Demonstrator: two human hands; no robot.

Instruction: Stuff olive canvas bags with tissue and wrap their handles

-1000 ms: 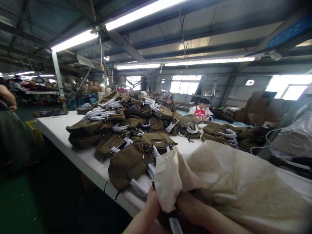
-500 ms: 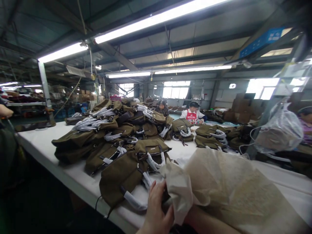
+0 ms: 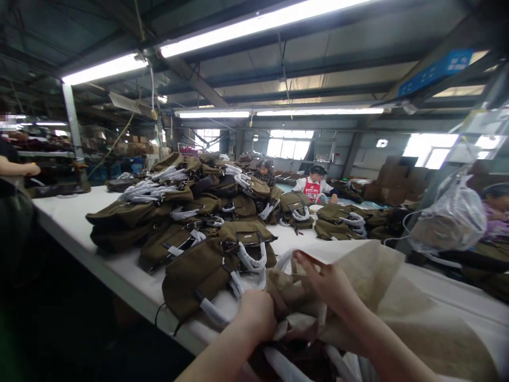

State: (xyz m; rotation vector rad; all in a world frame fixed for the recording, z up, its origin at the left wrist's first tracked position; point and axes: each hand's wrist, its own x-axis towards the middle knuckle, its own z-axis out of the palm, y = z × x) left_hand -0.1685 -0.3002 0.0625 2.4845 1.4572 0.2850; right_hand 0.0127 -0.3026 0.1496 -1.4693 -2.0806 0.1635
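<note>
My left hand (image 3: 256, 314) is closed on crumpled beige paper and the mouth of a bag (image 3: 292, 345) at the table's near edge. My right hand (image 3: 328, 284) pinches the beige paper sheet (image 3: 397, 297), which spreads away to the right over the table. White-wrapped handles (image 3: 278, 366) stick out below my hands. Just left of my hands lies an olive-brown bag (image 3: 199, 278) with wrapped handles.
A large heap of olive bags (image 3: 186, 207) covers the white table (image 3: 75, 217). Two people sit at the far side (image 3: 314, 185). Another person's arm (image 3: 18, 168) shows at the left. A clear plastic bag (image 3: 453, 217) hangs at the right.
My right hand has come up from under the paper and now pinches it from above. The bunched paper has been pushed down between my hands. My left hand has closed tighter.
</note>
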